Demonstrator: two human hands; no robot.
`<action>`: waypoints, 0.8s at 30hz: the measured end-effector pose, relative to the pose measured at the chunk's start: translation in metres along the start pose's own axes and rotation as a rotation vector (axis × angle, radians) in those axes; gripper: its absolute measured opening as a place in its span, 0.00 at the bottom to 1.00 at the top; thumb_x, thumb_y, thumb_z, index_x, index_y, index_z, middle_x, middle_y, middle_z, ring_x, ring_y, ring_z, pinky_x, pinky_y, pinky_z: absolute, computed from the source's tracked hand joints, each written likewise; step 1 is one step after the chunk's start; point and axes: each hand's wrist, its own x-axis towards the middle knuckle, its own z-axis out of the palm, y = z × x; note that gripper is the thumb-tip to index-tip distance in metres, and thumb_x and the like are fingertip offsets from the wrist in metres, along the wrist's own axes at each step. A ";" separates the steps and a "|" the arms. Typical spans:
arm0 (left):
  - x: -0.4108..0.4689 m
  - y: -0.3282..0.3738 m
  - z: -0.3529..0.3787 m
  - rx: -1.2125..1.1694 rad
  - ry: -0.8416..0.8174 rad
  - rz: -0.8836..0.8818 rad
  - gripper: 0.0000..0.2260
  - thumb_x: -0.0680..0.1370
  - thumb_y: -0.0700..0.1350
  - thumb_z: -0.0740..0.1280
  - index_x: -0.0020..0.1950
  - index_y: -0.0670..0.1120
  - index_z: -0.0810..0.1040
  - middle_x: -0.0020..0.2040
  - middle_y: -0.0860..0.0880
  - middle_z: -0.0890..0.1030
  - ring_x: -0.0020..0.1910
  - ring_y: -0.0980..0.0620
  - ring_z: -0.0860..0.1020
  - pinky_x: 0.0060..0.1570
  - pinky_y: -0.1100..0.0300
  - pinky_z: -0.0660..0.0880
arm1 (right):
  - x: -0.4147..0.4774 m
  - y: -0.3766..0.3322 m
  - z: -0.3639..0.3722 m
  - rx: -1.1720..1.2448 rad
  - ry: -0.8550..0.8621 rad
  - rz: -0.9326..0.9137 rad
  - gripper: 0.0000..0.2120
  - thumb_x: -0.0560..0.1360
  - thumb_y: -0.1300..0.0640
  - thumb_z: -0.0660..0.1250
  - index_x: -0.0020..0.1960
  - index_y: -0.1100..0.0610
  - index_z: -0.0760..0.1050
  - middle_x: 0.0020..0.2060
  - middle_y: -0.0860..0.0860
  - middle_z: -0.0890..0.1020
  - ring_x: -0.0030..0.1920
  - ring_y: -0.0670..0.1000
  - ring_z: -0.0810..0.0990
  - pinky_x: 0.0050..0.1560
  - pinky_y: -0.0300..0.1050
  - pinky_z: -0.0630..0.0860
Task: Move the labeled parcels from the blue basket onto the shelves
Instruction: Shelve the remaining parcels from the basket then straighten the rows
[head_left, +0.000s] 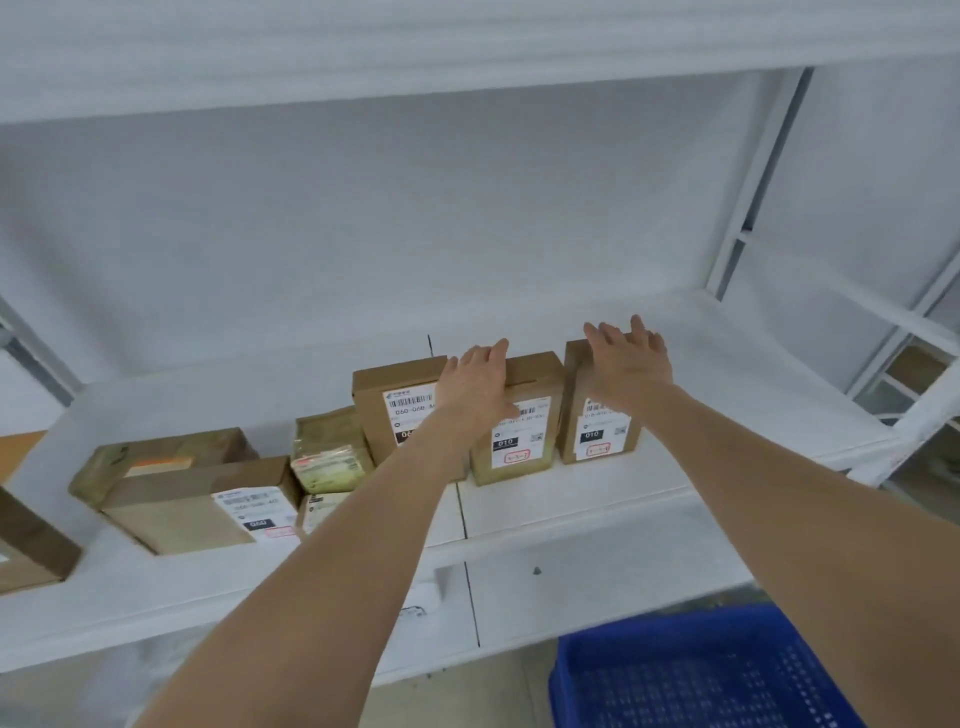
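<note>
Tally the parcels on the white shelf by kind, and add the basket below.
Upright labeled brown cardboard boxes: 3
Flat-lying brown cardboard boxes: 3, one cut off at the left edge
Yellow-green plastic-wrapped packets: 2
Blue plastic basket: 1
Total: 9

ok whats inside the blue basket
The visible part of the blue basket shows only bare mesh floor, no parcels. The right forearm covers one corner, and the rest lies out of frame.

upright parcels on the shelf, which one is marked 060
The leftmost upright parcel, beside the left hand; its label reads 060, while the middle parcel and right parcel read 010.
</note>
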 end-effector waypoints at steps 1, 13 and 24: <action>0.005 0.006 0.006 0.022 -0.004 -0.024 0.35 0.75 0.50 0.69 0.76 0.47 0.55 0.70 0.45 0.67 0.70 0.45 0.64 0.71 0.50 0.60 | 0.004 0.007 0.005 -0.018 -0.002 -0.046 0.38 0.73 0.62 0.64 0.76 0.47 0.49 0.75 0.48 0.55 0.76 0.60 0.48 0.73 0.57 0.52; 0.045 0.107 0.030 -0.113 0.011 -0.057 0.27 0.76 0.44 0.68 0.73 0.50 0.62 0.65 0.46 0.70 0.65 0.44 0.66 0.62 0.50 0.70 | 0.021 0.117 0.001 0.000 0.058 -0.130 0.34 0.70 0.69 0.65 0.70 0.45 0.61 0.63 0.52 0.66 0.62 0.56 0.67 0.65 0.52 0.66; 0.012 0.054 -0.024 -0.065 0.164 -0.175 0.26 0.76 0.47 0.62 0.74 0.50 0.62 0.71 0.47 0.66 0.70 0.47 0.65 0.67 0.52 0.63 | 0.025 0.048 -0.038 0.316 -0.032 -0.333 0.50 0.64 0.38 0.72 0.77 0.47 0.49 0.77 0.51 0.51 0.77 0.56 0.47 0.73 0.63 0.46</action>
